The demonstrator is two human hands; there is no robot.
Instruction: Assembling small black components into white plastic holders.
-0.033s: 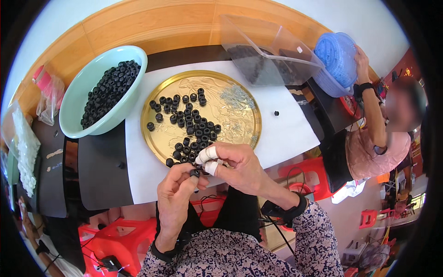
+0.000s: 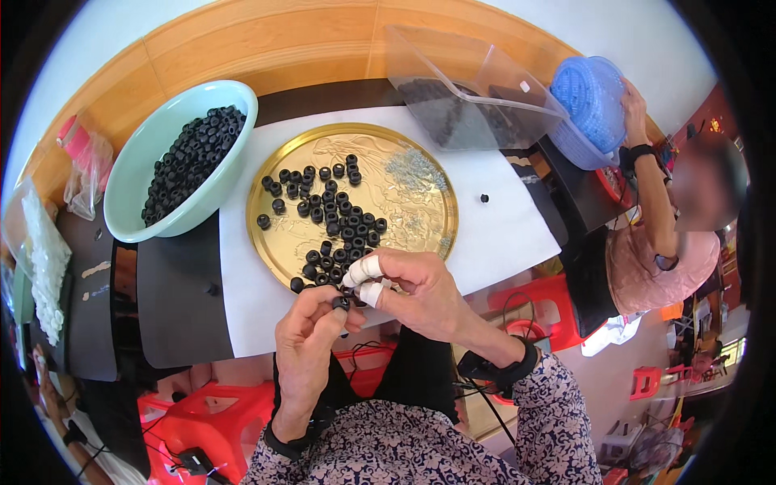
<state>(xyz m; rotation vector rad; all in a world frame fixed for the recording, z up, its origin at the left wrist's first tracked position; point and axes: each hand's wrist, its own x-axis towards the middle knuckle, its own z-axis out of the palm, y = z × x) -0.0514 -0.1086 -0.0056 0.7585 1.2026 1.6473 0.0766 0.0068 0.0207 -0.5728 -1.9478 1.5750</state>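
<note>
Head view, left hand point(image 2: 305, 339) pinching black bead point(image 2: 341, 303), right hand point(image 2: 422, 297) fingers curled close, grip unclear

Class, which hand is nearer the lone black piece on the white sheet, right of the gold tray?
Right. The right hand is on the near side of the black piece, somewhat left; the left hand is also nearside, much farther left.

Wood panelling point(image 2: 267, 44) lines the wall behind the dark table point(image 2: 178, 303). Far left, I see a pink item point(image 2: 73, 133), type unclear, by a clear plastic bag point(image 2: 82, 194); closer, a bag of white pieces point(image 2: 42, 271). Right: co-worker point(image 2: 663, 271), pink top, touching a blue bundle point(image 2: 575, 93) in a blue basket point(image 2: 586, 149). Red stools point(image 2: 218, 416) below.
</note>
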